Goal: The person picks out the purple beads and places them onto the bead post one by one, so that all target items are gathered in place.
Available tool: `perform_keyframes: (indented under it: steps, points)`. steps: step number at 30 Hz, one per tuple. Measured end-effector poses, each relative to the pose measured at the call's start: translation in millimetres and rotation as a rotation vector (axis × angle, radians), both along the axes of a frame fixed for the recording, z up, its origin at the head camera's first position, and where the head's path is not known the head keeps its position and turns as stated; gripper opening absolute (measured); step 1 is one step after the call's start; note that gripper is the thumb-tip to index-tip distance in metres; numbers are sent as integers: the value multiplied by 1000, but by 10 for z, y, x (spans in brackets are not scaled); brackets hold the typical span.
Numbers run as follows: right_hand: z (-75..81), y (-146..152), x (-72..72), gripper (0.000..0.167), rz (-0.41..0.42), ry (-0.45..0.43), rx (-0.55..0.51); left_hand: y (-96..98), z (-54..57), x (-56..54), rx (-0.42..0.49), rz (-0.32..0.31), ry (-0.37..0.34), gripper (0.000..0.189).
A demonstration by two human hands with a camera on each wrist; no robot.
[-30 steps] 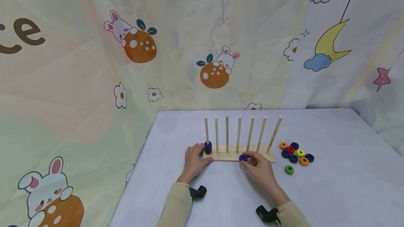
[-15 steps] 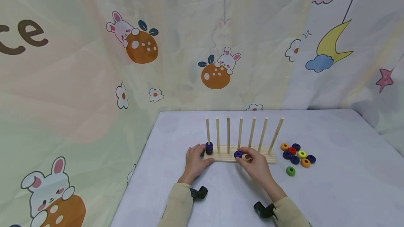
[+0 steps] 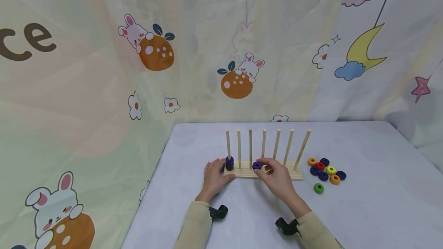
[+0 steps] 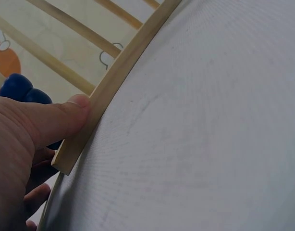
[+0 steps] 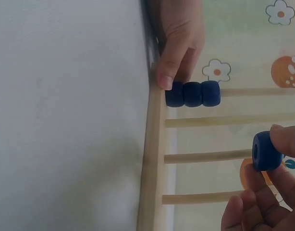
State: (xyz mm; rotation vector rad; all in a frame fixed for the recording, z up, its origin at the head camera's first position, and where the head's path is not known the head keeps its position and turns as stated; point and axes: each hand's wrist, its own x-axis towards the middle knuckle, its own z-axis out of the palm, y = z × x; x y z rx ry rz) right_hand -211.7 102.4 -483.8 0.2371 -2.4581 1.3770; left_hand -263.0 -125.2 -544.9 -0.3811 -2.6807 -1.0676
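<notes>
A wooden peg rack (image 3: 242, 173) with several upright dowels stands on the table. My left hand (image 3: 213, 180) grips its left end, the thumb along the front edge of the base and the other fingers round the end. Three blue beads (image 5: 192, 94) are stacked on the leftmost dowel, beside that hand. Between thumb and fingers, my right hand (image 3: 279, 179) pinches another blue bead (image 5: 268, 152). It is held in the air in front of the dowels, its hole facing the base in the right wrist view. In the head view it overlaps the base near the third dowel.
Right of the rack lies a loose group of beads in dark blue, orange (image 3: 335, 179), red (image 3: 320, 166) and yellow (image 3: 330, 170). A green bead (image 3: 318, 188) lies nearer the front. The white-covered table (image 3: 380, 203) meets a printed cloth backdrop (image 3: 194, 49) behind.
My right hand has moved left and slightly farther back along the rack with the blue bead. The left hand keeps its grip on the rack's end.
</notes>
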Motion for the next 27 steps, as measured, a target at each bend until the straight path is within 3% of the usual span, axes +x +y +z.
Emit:
perform_keyframes:
  steps: [14, 27]
  points:
    - [200, -77, -36, 31, 20, 53, 38, -22, -35, 6, -11, 4, 8, 62]
    - [444, -103, -112, 29, 68, 121, 48, -17, -32, -9, -14, 13, -42, 63]
